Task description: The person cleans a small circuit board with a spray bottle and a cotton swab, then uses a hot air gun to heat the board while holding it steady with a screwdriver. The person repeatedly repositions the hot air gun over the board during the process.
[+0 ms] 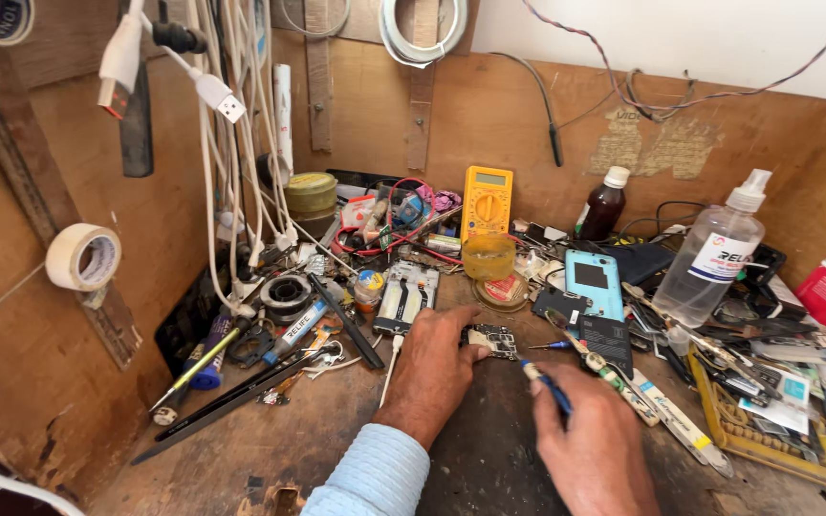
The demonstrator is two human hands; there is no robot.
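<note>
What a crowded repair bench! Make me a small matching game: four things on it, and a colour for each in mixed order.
Things:
1. multimeter
2. bottle with spray top
3. phone back cover
4. roll of tape on the left wall

Colours:
a. light blue
b. white
c. yellow
d. clear

Pairs: 1-c, 2-d, 3-a, 4-b

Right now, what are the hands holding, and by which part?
Right hand grips a thin blue-handled tool by its handle. Left hand pins a small dark circuit board at its edge.
</note>
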